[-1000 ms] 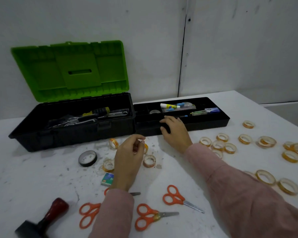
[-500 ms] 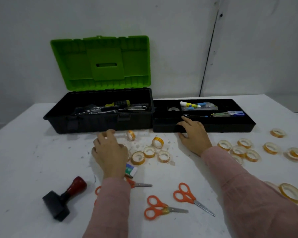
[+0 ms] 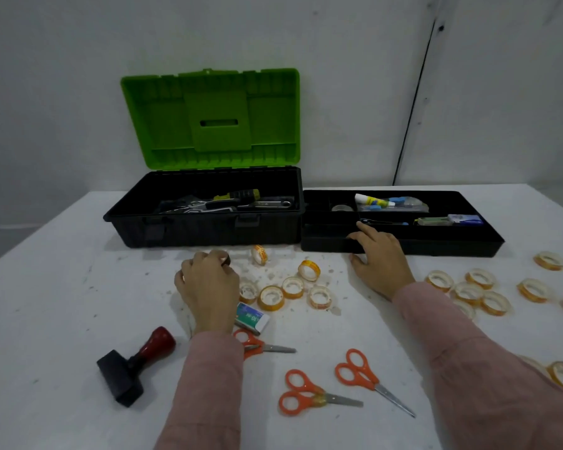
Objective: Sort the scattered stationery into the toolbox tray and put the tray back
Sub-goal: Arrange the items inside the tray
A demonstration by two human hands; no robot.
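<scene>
Left hand has shifted left, fingers curled round black tape roll; right hand lies flat on tray front rim.

One camera on my head, facing forward and down.
It is the only view, wide-angle, and it looks from above on the white table; my left hand and my right hand are near, in the lower half with both sleeves, the toolbox and the tray are farther, at the middle, and the wall fills the top.
</scene>
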